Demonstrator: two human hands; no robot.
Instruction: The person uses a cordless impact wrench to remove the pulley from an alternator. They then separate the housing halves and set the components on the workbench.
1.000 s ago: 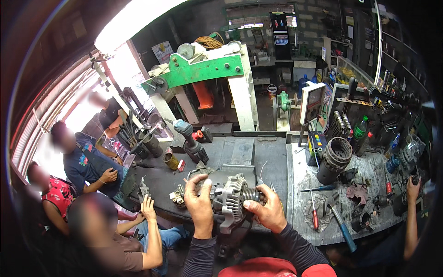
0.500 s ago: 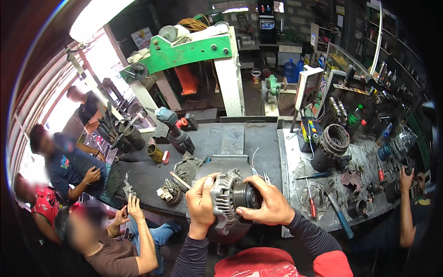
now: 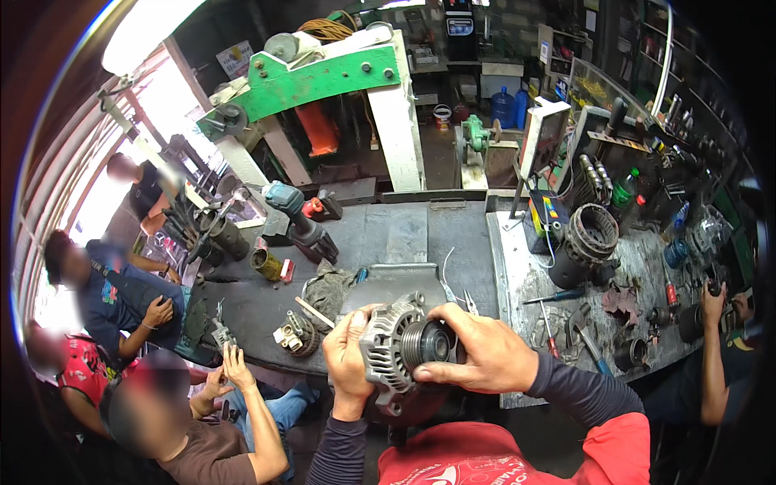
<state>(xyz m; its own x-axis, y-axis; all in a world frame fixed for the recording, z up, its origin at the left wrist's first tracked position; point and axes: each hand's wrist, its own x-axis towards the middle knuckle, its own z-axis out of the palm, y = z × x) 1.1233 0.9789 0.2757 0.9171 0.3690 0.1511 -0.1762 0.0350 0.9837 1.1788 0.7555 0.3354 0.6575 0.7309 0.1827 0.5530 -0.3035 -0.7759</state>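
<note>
A finned metal housing (image 3: pixel 383 347) with a grooved pulley (image 3: pixel 422 344) is held over the near edge of a dark workbench (image 3: pixel 465 238); the left hand (image 3: pixel 347 360) curls around its left side, fingertips hidden; the right hand (image 3: pixel 489 352), half-closed, clasps the pulley, covering part of its rim; at the right end of a light-topped bench (image 3: pixel 511 311), a co-worker's hand (image 3: pixel 713 305) apparently holds something dark, too small to identify.

A green crossbeam (image 3: pixel 323 85) on white posts (image 3: pixel 394 137) spans the upper part of the frame left of centre, a coiled yellow cable (image 3: pixel 327 30) above it; blue water jugs (image 3: pixel 503 109) stand upper right of centre, a green bottle (image 3: pixel 623 192) at the right, and a person in brown (image 3: pixel 218 443) is lower left
</note>
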